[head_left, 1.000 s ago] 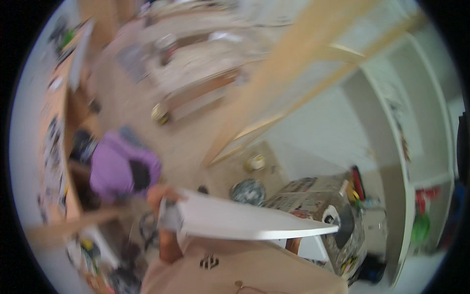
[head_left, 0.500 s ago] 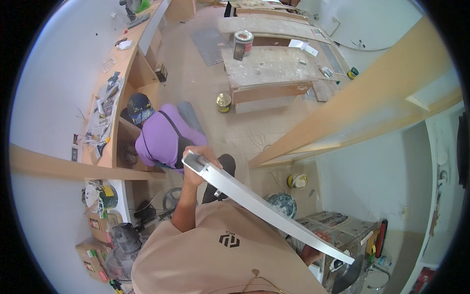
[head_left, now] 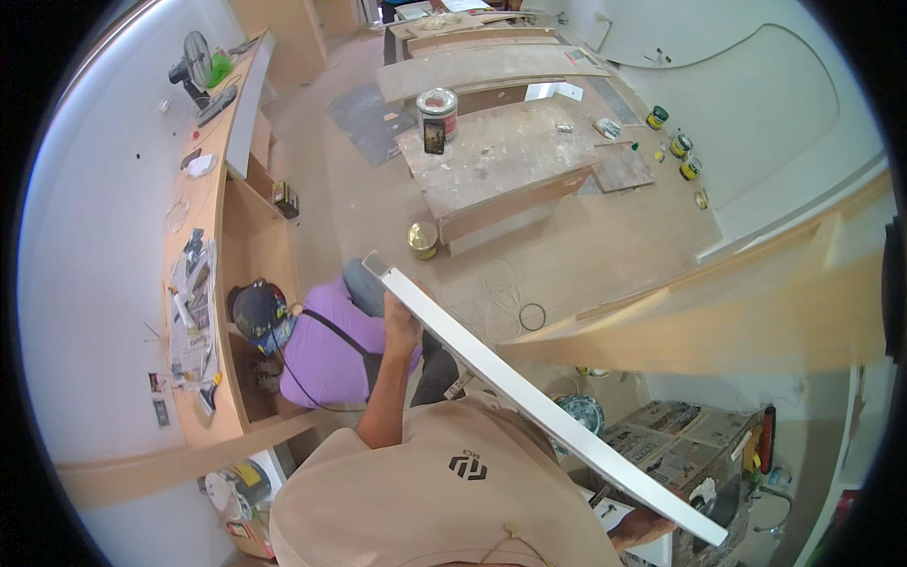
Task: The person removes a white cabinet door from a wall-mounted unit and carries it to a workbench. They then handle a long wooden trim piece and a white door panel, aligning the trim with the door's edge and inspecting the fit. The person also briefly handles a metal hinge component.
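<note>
A long white panel (head_left: 529,397) crosses in front of my chest, seen mostly along its narrow edge, tilted from upper left to lower right. Metal fittings that look like hinges (head_left: 460,382) jut from its near side. My left hand (head_left: 402,326) is closed around the panel close to its upper left end. Under the lower right end, my right hand (head_left: 644,527) grips it, the fingers partly hidden by the panel. Just beyond my left forearm crouches a co-worker (head_left: 326,345) in a purple top and dark cap, facing the low wooden counter.
Tools and newspaper lie on the long wooden counter (head_left: 222,208) at left. A makeshift wooden table (head_left: 510,161) bears a paint can (head_left: 437,111). Wooden frame members (head_left: 690,331) stand close on both sides. A newspaper-covered box (head_left: 675,439) and splattered bucket (head_left: 578,420) are at lower right.
My view has shifted forward, so the co-worker and counter sit lower in the picture. The panel has come with me, still in both hands, its ends slightly farther right.
</note>
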`<state>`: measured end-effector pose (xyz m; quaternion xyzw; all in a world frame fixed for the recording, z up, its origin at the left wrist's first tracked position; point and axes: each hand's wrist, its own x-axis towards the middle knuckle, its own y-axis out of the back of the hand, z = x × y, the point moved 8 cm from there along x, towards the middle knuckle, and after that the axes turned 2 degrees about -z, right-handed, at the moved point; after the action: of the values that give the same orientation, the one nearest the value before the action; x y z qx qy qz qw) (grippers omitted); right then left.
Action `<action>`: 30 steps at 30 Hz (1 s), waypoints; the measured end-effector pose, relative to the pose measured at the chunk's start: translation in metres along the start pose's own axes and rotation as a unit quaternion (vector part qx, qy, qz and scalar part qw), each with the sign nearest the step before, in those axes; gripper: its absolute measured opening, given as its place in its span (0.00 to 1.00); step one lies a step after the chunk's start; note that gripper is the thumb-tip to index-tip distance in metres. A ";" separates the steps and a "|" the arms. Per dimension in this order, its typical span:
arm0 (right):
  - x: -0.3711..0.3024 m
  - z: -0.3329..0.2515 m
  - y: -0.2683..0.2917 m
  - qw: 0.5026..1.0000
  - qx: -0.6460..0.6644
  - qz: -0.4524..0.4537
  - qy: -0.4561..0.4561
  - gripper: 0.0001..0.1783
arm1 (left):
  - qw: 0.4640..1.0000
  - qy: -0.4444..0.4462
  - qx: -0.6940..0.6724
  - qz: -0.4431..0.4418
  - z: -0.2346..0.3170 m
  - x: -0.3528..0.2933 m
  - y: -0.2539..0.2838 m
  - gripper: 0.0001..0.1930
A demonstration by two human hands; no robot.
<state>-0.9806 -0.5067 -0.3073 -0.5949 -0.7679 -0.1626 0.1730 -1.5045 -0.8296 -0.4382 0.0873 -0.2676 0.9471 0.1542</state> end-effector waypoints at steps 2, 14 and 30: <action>-0.008 -0.037 -0.049 0.997 -0.057 -0.046 0.033 0.28 | 0.996 0.031 -0.082 0.027 -0.019 0.029 0.022 0.31; -0.007 -0.115 -0.315 0.935 -0.078 -0.265 0.224 0.07 | 0.981 -0.065 -0.165 -0.081 0.092 0.224 0.113 0.19; 0.123 -0.094 -0.552 0.929 0.217 -0.239 0.181 0.10 | 0.973 -0.230 -0.029 0.013 0.192 0.278 0.233 0.19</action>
<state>-1.5374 -0.5764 -0.1915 -0.3023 -0.8594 -0.1330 0.3903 -1.8283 -1.0520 -0.3196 0.2951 -0.3242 0.8953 0.0788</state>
